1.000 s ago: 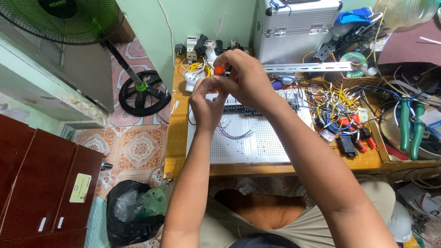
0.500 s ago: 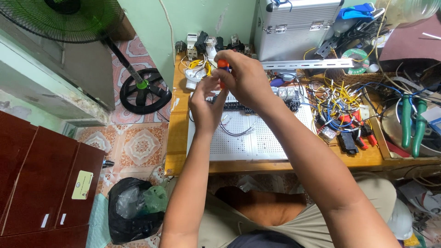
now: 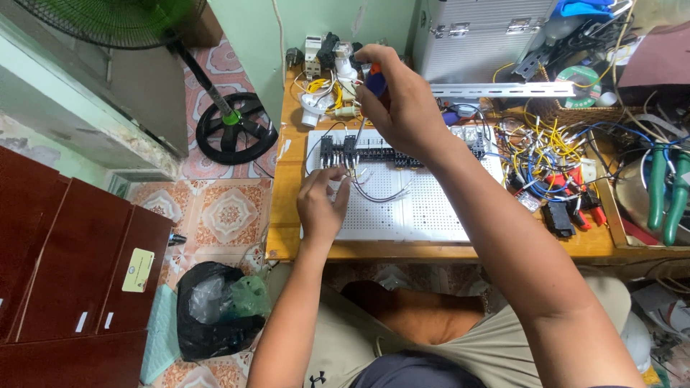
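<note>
The right hand (image 3: 402,100) grips a screwdriver (image 3: 375,80) above the black terminal blocks (image 3: 338,149); the left hand (image 3: 321,205) pinches a wire (image 3: 359,179) just near of them.

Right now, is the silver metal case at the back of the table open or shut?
Shut. The silver case has its lid down on the body, and both latches on its front sit flat across the seam.

1. A perforated panel (image 3: 424,208) lies flat on the wooden table (image 3: 287,237), with a row of terminal blocks (image 3: 359,152) along its far edge.
2. A tangle of wires (image 3: 546,154) lies right of the panel.
3. A metal case (image 3: 481,32) stands behind the panel.
4. Pliers (image 3: 665,190) lie at the far right.
5. A standing fan (image 3: 230,133) is on the floor left of the table.
6. A bin bag (image 3: 215,309) sits on the floor below the table's left corner.
</note>
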